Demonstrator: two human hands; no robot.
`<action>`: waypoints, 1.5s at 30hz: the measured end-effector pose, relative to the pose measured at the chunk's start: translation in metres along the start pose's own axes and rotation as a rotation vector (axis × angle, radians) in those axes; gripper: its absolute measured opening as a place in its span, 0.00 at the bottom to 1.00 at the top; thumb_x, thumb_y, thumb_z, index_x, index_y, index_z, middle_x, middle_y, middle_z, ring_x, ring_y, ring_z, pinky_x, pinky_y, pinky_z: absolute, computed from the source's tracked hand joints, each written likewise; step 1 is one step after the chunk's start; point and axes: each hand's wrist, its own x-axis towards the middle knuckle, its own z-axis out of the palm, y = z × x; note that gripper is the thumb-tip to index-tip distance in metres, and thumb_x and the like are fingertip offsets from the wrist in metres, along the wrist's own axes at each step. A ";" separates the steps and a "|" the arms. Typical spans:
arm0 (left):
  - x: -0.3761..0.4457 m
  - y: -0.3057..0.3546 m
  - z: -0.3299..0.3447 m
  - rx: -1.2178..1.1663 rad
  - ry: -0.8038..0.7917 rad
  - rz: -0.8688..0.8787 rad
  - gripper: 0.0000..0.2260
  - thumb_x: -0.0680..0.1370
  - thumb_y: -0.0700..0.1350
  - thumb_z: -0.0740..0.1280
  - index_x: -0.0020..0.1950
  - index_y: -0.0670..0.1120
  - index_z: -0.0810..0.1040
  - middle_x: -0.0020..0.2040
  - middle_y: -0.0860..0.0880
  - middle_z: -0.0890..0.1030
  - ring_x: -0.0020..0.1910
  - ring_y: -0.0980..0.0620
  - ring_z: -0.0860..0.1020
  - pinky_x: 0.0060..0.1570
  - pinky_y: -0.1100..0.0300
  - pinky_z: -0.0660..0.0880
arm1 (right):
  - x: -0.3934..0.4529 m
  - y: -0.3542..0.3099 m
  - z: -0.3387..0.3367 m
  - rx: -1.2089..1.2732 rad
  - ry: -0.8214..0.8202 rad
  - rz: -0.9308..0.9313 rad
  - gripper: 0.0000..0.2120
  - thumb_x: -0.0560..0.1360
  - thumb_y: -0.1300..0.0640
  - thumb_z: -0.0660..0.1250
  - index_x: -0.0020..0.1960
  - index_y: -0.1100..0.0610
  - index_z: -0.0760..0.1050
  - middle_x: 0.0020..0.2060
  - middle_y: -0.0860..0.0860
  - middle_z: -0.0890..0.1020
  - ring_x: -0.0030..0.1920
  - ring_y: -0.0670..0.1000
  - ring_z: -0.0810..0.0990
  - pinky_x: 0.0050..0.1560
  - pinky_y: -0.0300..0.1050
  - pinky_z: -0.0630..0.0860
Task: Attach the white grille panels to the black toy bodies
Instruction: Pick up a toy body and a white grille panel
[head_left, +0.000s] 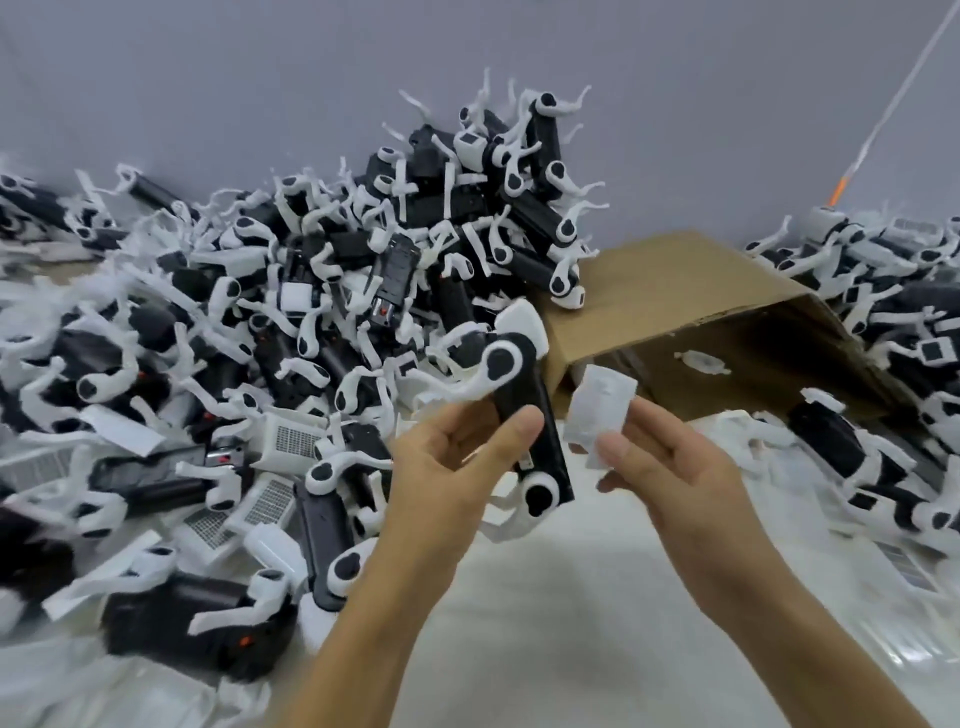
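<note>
My left hand (457, 457) grips a black toy body (524, 410) with white legs and a white head end, held tilted above the white surface. My right hand (670, 462) pinches a small white grille panel (600, 408) between thumb and fingers, just to the right of the body and not touching it. The panel's grille face is blurred. A large heap of black toy bodies (322, 270) with white legs fills the left and back. Loose white grille panels (291, 441) lie at the heap's front edge.
A brown cardboard box (691, 296) lies on its side behind my hands, its opening facing me with one white part (701, 362) inside. More toy bodies (893, 332) are piled at the right. A white sheet (545, 597) covers the surface under my arms. A grey wall stands behind.
</note>
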 end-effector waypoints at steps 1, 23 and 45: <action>-0.001 0.001 0.000 0.025 -0.015 0.004 0.10 0.72 0.49 0.75 0.53 0.50 0.87 0.51 0.47 0.87 0.52 0.49 0.85 0.49 0.62 0.80 | 0.004 0.002 0.011 -0.008 -0.019 -0.022 0.17 0.74 0.45 0.72 0.62 0.35 0.80 0.56 0.41 0.85 0.55 0.42 0.83 0.48 0.31 0.78; 0.004 -0.008 -0.007 0.142 -0.125 -0.163 0.15 0.73 0.55 0.72 0.57 0.50 0.85 0.55 0.42 0.86 0.57 0.37 0.83 0.62 0.36 0.76 | -0.002 0.021 0.009 0.528 0.214 0.163 0.29 0.58 0.52 0.82 0.59 0.52 0.82 0.55 0.52 0.86 0.59 0.52 0.84 0.51 0.37 0.81; -0.001 -0.008 -0.001 0.379 -0.248 -0.112 0.13 0.79 0.55 0.62 0.54 0.56 0.84 0.53 0.52 0.86 0.56 0.53 0.84 0.57 0.64 0.77 | -0.014 0.018 0.016 0.079 0.152 -0.163 0.17 0.70 0.51 0.72 0.56 0.35 0.82 0.50 0.40 0.87 0.53 0.42 0.85 0.46 0.31 0.79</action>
